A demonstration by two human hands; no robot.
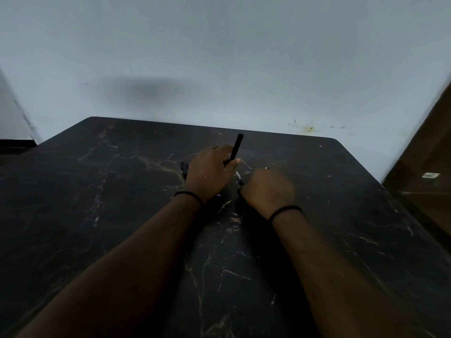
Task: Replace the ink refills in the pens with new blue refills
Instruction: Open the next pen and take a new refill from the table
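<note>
My left hand (210,170) grips a black pen barrel (236,148) that points up and away from me. My right hand (268,189) is closed low over the black marble table (97,191). A thin piece with a pale tip, the refill (239,178), juts from that fist toward the left hand. A small pale tip (266,168) shows at the top of my right fist. Another black pen (184,170) lies on the table just left of my left hand. A small bluish bit (219,195) shows under my left wrist.
The table butts against a pale wall (219,57) at the back. A brown wooden panel (427,167) stands at the right beyond the table edge. A dark ledge (14,143) sits at the far left. The scene is dim.
</note>
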